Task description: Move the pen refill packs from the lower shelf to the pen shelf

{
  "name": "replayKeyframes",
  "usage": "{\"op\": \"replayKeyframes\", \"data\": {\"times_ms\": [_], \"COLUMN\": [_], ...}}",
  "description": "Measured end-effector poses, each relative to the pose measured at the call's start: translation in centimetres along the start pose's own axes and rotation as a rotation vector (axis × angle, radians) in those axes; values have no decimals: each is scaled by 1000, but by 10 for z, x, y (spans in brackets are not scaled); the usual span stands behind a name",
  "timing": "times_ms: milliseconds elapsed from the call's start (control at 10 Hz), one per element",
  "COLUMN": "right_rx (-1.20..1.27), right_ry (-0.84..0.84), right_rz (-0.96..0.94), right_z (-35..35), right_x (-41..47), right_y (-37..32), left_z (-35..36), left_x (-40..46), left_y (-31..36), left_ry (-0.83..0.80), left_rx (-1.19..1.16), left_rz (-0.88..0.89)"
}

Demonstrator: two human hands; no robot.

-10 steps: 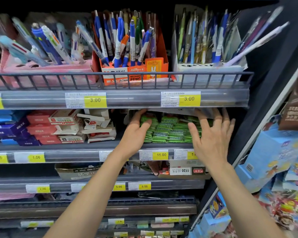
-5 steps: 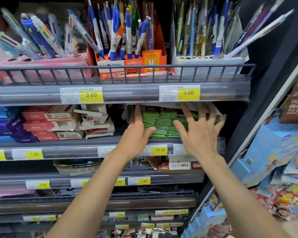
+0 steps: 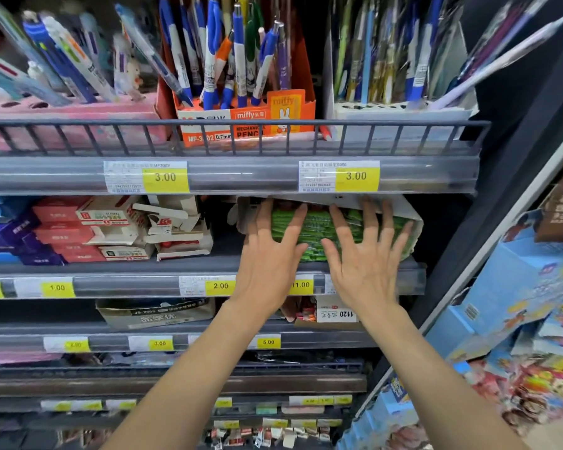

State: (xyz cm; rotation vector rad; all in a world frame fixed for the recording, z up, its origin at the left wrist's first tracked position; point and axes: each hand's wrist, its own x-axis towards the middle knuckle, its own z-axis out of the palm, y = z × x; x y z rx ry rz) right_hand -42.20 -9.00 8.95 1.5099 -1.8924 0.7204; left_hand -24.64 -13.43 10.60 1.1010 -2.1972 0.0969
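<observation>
A stack of green pen refill packs (image 3: 319, 227) lies in an open white carton (image 3: 410, 219) on the shelf under the pen shelf (image 3: 241, 173). My left hand (image 3: 270, 258) rests on the left part of the stack, fingers spread, thumb against the packs. To its right my right hand (image 3: 366, 254) lies flat on the packs with all fingers apart. Neither hand has closed around a pack. The pen shelf above carries boxes of upright pens behind a wire rail (image 3: 234, 123).
An orange miffy mechanical pencil box (image 3: 246, 120) stands mid pen shelf, between a pink pen holder (image 3: 69, 120) and a white pen box (image 3: 400, 113). Red and white small boxes (image 3: 117, 228) fill the refill shelf's left. A blue toy display (image 3: 514, 287) stands at right.
Both hands have drawn closer together over the green packs, the right hand sliding left onto the stack. The camera has moved nearer to the shelf.
</observation>
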Motion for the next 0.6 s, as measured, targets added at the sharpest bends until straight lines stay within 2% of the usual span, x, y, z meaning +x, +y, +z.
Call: {"op": "replayKeyframes", "data": {"times_ms": [200,400,600], "right_rx": [1,13,324], "right_ry": [-1,-45,8], "right_rz": [-20,-21,-7], "right_z": [9,2,-47], "right_x": [-1,-3,-13], "right_y": [2,2,1], "left_z": [13,5,-23], "left_x": [5,-1,-45], "left_y": [-8,-4,-4], "left_ry": [-8,-2,155], "left_rx": [112,97,101], "left_rz": [-7,-11,-11]}}
